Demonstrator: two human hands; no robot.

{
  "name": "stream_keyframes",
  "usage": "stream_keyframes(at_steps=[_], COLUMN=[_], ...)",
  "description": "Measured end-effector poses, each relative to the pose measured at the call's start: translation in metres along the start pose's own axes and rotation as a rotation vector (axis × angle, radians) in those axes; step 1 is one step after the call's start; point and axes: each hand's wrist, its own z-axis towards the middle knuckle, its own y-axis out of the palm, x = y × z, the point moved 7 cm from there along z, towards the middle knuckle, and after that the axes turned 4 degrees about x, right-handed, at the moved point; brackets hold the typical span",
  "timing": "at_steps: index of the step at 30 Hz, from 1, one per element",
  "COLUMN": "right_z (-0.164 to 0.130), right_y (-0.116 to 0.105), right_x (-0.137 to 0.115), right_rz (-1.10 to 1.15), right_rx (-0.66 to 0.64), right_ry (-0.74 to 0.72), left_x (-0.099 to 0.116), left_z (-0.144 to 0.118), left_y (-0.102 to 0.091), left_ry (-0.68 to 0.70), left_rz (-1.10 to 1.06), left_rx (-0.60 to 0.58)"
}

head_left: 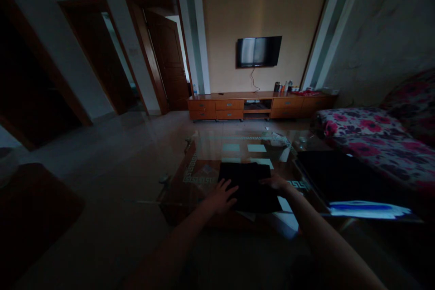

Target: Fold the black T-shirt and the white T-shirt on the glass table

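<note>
Dimly, I make out the flowered sofa (367, 127), cut off at my right border, and the glass table (195, 172), whose lower parts sink into shadow. On the right of the table lies a dark pile (350, 176), its layers lost to me except for a white and blue band along the near end. Left of that pile, the black cloth (253, 190) lies flat between my two hands, its folds too dark to read. My left hand (222, 197) rests with fingers spread at the cloth's left side; my right hand (277, 182) meets its right side, and I cannot tell whether those fingers pinch it. The cloth's near edge sits close to the table's front edge, while patterned glass stretches beyond it and leftward, giving room to move.
</note>
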Motion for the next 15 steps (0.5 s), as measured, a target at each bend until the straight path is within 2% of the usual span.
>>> stream_keyframes(at_steps=[8, 10, 12, 15], right_z=[-0.013, -0.016, -0.020, -0.027], right_y=[0.002, 0.001, -0.002, -0.007], right_x=[-0.002, -0.008, -0.020, -0.035], right_rz=[0.171, 0.209, 0.212, 0.118], right_rx=[0.009, -0.007, -0.037, -0.133], right_ry=[0.049, -0.017, -0.143, -0.295], left_x=[0.000, -0.005, -0.012, -0.025], left_z=[-0.011, -0.016, -0.021, -0.030], left_y=[-0.011, -0.015, -0.022, -0.031], left_ry=[0.001, 0.003, -0.014, -0.085], left_rz=[-0.088, -0.127, -0.152, -0.152], left_rx=[-0.018, -0.031, -0.012, 0.023])
